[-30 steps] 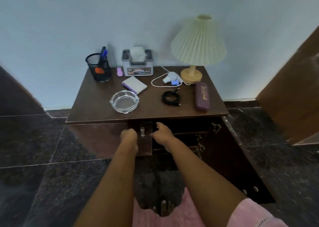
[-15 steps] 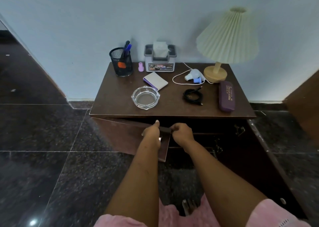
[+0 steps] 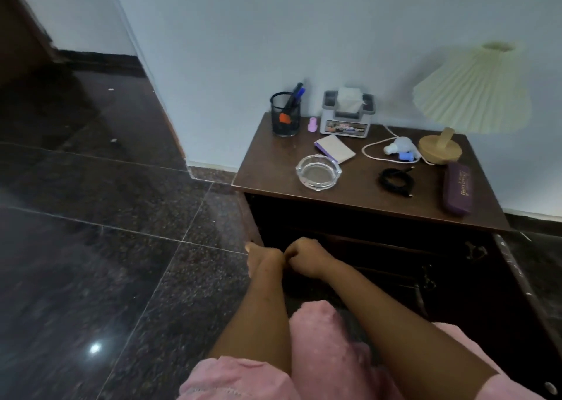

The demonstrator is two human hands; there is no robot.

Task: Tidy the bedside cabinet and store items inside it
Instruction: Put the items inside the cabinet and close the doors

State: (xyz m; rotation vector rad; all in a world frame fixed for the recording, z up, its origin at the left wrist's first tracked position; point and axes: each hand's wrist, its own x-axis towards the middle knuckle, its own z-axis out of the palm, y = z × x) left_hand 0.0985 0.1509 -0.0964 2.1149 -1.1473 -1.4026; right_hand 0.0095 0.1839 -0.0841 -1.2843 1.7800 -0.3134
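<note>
The brown bedside cabinet (image 3: 273, 162) stands with both doors swung open and its inside dark. My left hand (image 3: 264, 257) grips the free edge of the left door (image 3: 251, 217), which I see almost edge-on. My right hand (image 3: 305, 258) is curled into a fist just right of the left wrist, in front of the opening, and I see nothing in it. On top lie a glass ashtray (image 3: 318, 173), a small notebook (image 3: 334, 149), a coiled black cable (image 3: 395, 181), a purple case (image 3: 457, 188) and a white charger with its cord (image 3: 400, 147).
At the back of the top stand a mesh pen holder (image 3: 285, 116), a small pink object (image 3: 312, 125), a tissue box (image 3: 346, 116) and a pleated lamp (image 3: 471, 92). The right door (image 3: 532, 308) juts out towards me. Dark tiled floor (image 3: 106, 262) spreads to the left.
The left door has swung from partly open to fully out to the left. My left hand followed it. My view has turned left, so the cabinet now sits at the right.
</note>
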